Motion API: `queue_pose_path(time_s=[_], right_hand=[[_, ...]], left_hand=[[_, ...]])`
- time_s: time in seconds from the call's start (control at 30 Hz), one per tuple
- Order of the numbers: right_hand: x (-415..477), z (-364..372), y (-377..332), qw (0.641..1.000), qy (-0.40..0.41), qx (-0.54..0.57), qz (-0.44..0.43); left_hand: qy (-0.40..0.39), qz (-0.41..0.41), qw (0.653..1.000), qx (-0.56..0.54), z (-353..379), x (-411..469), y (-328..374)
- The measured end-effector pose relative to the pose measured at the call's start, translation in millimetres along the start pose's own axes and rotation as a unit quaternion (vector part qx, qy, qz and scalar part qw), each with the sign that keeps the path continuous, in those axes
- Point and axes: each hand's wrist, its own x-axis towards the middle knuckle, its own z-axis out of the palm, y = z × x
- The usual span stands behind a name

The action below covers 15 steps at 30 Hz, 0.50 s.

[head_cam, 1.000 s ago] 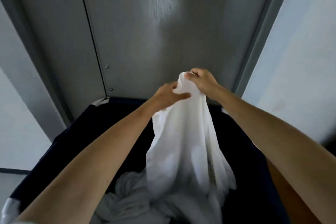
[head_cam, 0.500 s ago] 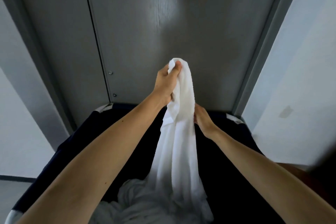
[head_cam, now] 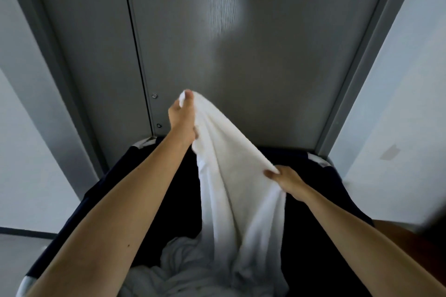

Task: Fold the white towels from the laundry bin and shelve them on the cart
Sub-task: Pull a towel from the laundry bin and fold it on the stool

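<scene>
left hand (head_cam: 181, 120) pinches the top corner of the white towel (head_cam: 231, 176), held high in front of the grey door (head_cam: 241, 43). right hand (head_cam: 288, 182) grips the towel's edge lower and out to the right, fingers curled round the cloth, so the top edge stretches taut between the two hands. the towel's lower part hangs down into the dark laundry bin (head_cam: 149, 176) and touches the pile of other white towels (head_cam: 183, 270) at the bottom. cart not in view.

risks, judged from here: the tail is still down in the pile, so a pull could drag a second towel up with it. the left pinch looks small, only a corner, so it may slip under the hanging weight. the right hand may not be at the true corner, which would make the fold come out skewed.
</scene>
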Motion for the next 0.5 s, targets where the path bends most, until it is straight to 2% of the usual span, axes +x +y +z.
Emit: queue_pose_path(time_s=[0.03,0.07,0.1,0.13,0.23,0.3,0.4,0.5], right_hand=[[1.5,-6.4,-1.1,0.999,0.036,-0.002,-0.002],[2.1,-13.2,-8.0,0.998,0.062,-0.010,-0.017],[1.5,-19.6,-17.9,0.996,0.072,-0.027,-0.043],[0.4,-23.7,-31.6,0.994,0.068,-0.051,-0.073],[-11.6,-18.0,-84.3,0.975,0.020,-0.122,-0.183],[-19.5,-3.7,-109.8,0.968,-0.001,-0.099,-0.231],[-21.1,3.6,-117.6,0.968,0.043,-0.020,-0.247],[-22.7,0.1,-108.3,0.962,0.092,0.126,-0.226]], left_hand=[[0.006,0.034,0.989,0.143,-10.4,5.9,-10.2],[0.001,0.065,0.960,0.273,-20.9,9.7,-20.9],[-0.017,0.081,0.930,0.358,-29.5,11.7,-31.6],[-0.053,0.093,0.913,0.395,-34.6,9.4,-39.7],[-0.263,0.121,0.872,0.395,-19.8,-14.4,-55.5],[-0.367,0.101,0.842,0.382,2.6,-31.9,-63.2],[-0.366,0.079,0.859,0.348,19.3,-42.3,-62.6],[-0.354,0.120,0.878,0.298,21.4,-37.5,-57.0]])
